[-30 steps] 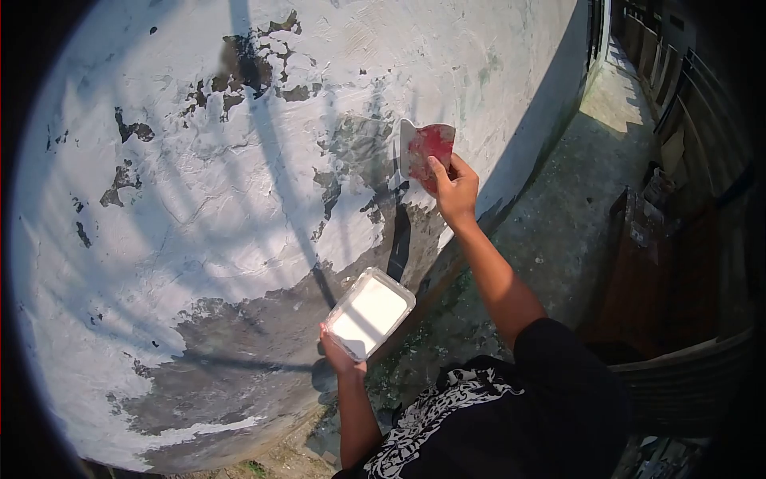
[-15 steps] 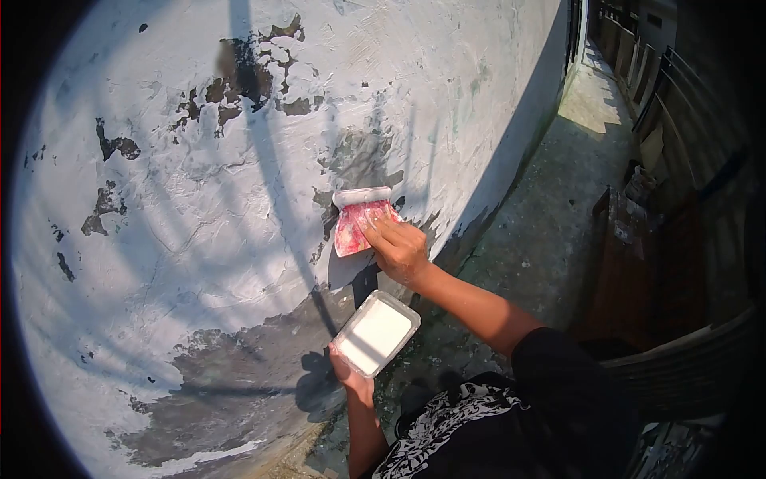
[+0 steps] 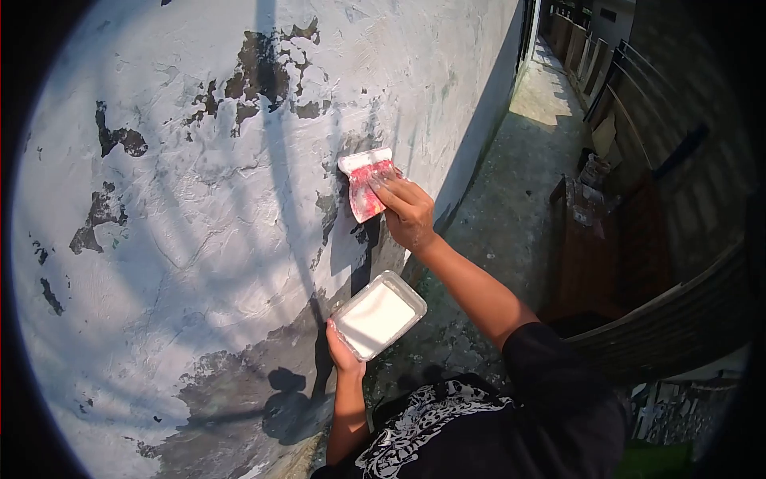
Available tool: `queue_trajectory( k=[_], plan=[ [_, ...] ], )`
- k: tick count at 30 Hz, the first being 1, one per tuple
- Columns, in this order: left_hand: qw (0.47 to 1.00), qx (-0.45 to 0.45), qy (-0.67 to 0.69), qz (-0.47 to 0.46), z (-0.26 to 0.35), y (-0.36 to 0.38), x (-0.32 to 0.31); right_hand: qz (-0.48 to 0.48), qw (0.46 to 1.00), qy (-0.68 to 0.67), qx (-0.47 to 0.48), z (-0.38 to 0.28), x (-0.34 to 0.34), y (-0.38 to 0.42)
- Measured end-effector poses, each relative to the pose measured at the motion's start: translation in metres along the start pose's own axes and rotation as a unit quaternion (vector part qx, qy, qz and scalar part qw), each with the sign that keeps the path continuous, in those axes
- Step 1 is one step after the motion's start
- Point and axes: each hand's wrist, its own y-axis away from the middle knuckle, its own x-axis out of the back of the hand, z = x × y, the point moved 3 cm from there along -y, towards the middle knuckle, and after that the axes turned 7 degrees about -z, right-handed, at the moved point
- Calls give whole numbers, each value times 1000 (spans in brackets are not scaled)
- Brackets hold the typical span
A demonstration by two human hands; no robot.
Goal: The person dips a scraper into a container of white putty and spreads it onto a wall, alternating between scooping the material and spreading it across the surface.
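Observation:
My right hand [image 3: 407,209] presses a red plastic scraper [image 3: 363,183], smeared with white putty, flat against the patchy wall [image 3: 183,199]. The scraper's white-coated edge points up and left, next to a bare grey patch. Lower down, my left hand [image 3: 341,349] holds a clear rectangular container [image 3: 378,314] filled with white putty, tilted, close to the wall. The wall is mostly white with dark bare spots at the top and a large grey area at the bottom.
A narrow concrete walkway [image 3: 511,199] runs along the wall towards the back. Dark wooden furniture [image 3: 590,239] and a railing [image 3: 654,311] stand along the right side. Shadows of bars fall across the wall.
My right hand has swept the scraper from high on the right down to the wall, then slid it slightly upward. The putty container has stayed roughly in place.

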Motion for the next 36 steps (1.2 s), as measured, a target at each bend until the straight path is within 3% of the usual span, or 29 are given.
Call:
queue_trajectory(
  k=[2,8,14,16,17,18,21,22,26,28,29,30,32,33,35,36],
  plan=[
    [1000,3,5,-13,-1,-2,6,11,999,19,24,3,-10,26],
    [998,31,-11,-45,-1,1,9,-132,991,-26,-24,25,-12,104],
    [1000,10,-16,19,1,8,0,0,994,-69,-80,21,27,45],
    [998,20,18,51,-3,13,4,100,986,-47,-126,19,25,20],
    [999,-4,15,36,-5,16,1,103,986,-54,-116,15,16,17],
    [999,-29,12,18,-8,19,-1,44,991,-56,-110,15,-9,30],
    [992,-42,20,115,-27,38,19,37,998,-18,-54,0,-49,77],
    [984,-49,28,172,-32,46,21,35,998,-23,-37,-2,-50,87],
    [980,-75,12,182,-32,71,19,-91,990,-104,-43,8,-27,129],
    [976,-90,21,197,-32,81,25,-168,944,-249,-138,28,-12,114],
    [975,-99,40,194,-31,84,26,-156,909,-328,-205,34,-11,102],
    [974,-108,57,189,-29,86,25,-141,863,-403,-270,41,-12,89],
    [972,-108,44,204,-24,89,16,-42,718,-624,-306,49,-20,53],
    [974,-112,31,196,-22,87,14,-38,716,-627,-305,55,-32,39],
    [975,-113,13,189,-19,89,10,-11,639,-669,-379,65,-59,34],
    [974,-115,13,196,-18,89,7,-8,639,-669,-379,66,-65,42]
  ],
)
